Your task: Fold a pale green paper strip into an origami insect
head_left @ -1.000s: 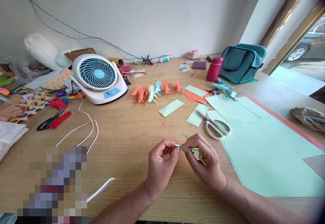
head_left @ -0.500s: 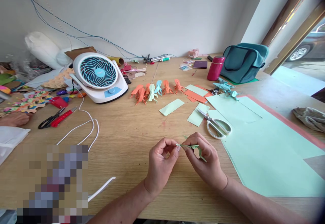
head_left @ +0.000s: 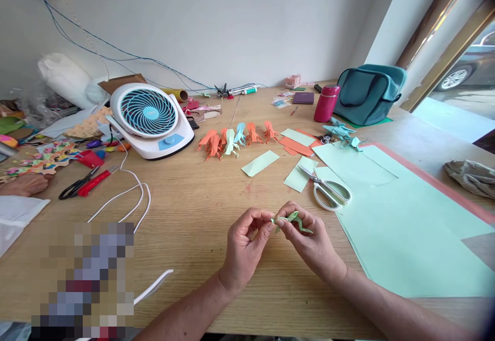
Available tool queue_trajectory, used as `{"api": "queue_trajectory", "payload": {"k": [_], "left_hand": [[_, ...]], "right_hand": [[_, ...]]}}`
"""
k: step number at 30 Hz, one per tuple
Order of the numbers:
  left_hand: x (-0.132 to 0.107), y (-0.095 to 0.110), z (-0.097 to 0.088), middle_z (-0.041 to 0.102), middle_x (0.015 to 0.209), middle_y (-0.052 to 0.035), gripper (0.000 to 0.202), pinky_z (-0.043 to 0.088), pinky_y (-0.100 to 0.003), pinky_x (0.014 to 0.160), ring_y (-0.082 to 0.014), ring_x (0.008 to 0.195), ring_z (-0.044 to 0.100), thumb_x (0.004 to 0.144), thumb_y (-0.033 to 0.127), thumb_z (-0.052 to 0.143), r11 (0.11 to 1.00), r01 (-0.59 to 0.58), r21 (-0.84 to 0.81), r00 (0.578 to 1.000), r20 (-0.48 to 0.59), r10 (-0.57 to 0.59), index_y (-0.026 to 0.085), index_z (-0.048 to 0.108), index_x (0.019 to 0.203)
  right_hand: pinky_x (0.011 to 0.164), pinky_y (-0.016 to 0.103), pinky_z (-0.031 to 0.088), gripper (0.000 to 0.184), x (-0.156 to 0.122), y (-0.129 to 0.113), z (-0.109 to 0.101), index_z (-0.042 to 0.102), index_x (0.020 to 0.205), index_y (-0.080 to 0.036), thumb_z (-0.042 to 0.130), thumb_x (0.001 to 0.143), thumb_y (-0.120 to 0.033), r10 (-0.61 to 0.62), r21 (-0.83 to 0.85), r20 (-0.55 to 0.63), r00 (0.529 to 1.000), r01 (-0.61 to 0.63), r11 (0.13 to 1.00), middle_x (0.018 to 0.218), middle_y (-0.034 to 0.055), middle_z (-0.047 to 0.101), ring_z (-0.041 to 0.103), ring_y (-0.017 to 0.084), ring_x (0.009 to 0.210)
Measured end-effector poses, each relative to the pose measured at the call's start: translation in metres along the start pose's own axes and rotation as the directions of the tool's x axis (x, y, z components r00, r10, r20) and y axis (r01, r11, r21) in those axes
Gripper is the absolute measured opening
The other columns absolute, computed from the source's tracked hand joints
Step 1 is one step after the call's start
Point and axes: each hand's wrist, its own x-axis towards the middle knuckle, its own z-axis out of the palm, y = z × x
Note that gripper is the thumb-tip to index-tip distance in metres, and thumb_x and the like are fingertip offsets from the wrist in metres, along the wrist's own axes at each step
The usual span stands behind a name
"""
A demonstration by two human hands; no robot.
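Between my two hands is a small light-green folded paper figure [head_left: 294, 218] with thin, bent strips. My left hand [head_left: 249, 245] pinches its narrow left tip between thumb and forefinger. My right hand [head_left: 309, 243] is closed around its body, thumb and forefinger close to the left fingertips; part of the paper is hidden by these fingers. Beyond my hands stands a row of folded paper figures, among them an orange one [head_left: 213, 147], a pale green one [head_left: 230, 142] and a blue one [head_left: 240, 134]. Scissors with white handles [head_left: 331, 194] lie over a green paper strip [head_left: 299, 176].
Large green sheets [head_left: 410, 248] cover the right side. Another green strip [head_left: 260, 163] lies mid-table. A fan [head_left: 150, 117], red-handled cutter [head_left: 94, 183] and white cord [head_left: 141, 191] are left. Another person's hand [head_left: 29, 184] rests at the left edge. A pink bottle [head_left: 327, 103] and teal bag [head_left: 367, 94] stand behind.
The paper figure has turned in my right fingers, its bent strips now pointing more to the right. My left hand keeps its pinch at the tip. The view has shifted slightly.
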Motion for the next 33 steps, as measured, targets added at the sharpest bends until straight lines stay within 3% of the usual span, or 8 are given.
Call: {"api": "queue_trajectory", "payload": {"k": [6,11,19,24,33], "left_hand": [[0.0020,0.0005,0.0013,0.065,0.079,0.0001,0.008,0.050,-0.019,0.068,-0.0104,0.072,0.060,0.090,0.024,0.066,0.998,0.038,-0.040,0.999,-0.023,-0.039,0.017,0.064,0.086],[0.0009,-0.0010,0.0020,0.068,0.076,-0.0015,0.012,0.052,-0.020,0.067,-0.0120,0.071,0.062,0.087,0.027,0.070,0.997,0.073,-0.024,0.994,-0.083,-0.074,0.015,0.067,0.083],[-0.0013,0.0005,0.0020,0.064,0.074,-0.0021,0.017,0.049,-0.023,0.067,-0.0127,0.069,0.057,0.092,0.029,0.064,0.994,0.008,0.113,0.997,-0.083,0.002,0.016,0.064,0.080],[-0.0015,-0.0006,0.0012,0.064,0.077,-0.0020,0.013,0.049,-0.023,0.068,-0.0130,0.070,0.058,0.090,0.030,0.066,0.987,0.012,0.163,0.995,-0.098,0.004,0.017,0.066,0.087],[-0.0023,-0.0051,-0.0006,0.064,0.075,-0.0014,0.012,0.048,-0.024,0.069,-0.0133,0.070,0.058,0.088,0.027,0.068,0.982,0.034,0.188,0.994,-0.106,-0.014,0.017,0.066,0.082]], "right_hand": [[0.056,0.025,0.036,0.018,-0.0006,0.0025,0.0004,0.063,0.083,-0.020,0.065,0.091,-0.037,0.011,0.031,0.000,1.000,-0.011,0.999,0.073,-0.0013,0.055,0.043,0.011,0.062],[0.060,0.026,0.038,0.019,-0.0019,0.0034,0.0012,0.063,0.083,-0.021,0.062,0.094,-0.036,-0.062,-0.003,-0.024,0.998,0.062,0.998,0.076,-0.0001,0.057,0.047,0.013,0.067],[0.060,0.026,0.039,0.020,-0.0016,0.0020,0.0037,0.062,0.081,-0.020,0.061,0.094,-0.035,-0.098,-0.045,-0.043,0.994,0.096,0.994,0.075,0.0003,0.058,0.049,0.013,0.066],[0.060,0.026,0.040,0.019,-0.0011,0.0039,0.0043,0.062,0.081,-0.020,0.060,0.095,-0.034,-0.088,-0.062,-0.063,0.994,0.084,0.994,0.076,0.0007,0.060,0.050,0.013,0.067],[0.058,0.025,0.038,0.019,-0.0024,0.0023,0.0029,0.062,0.082,-0.020,0.061,0.094,-0.035,-0.090,-0.060,-0.056,0.994,0.086,0.994,0.075,-0.0003,0.057,0.048,0.012,0.065]]}}
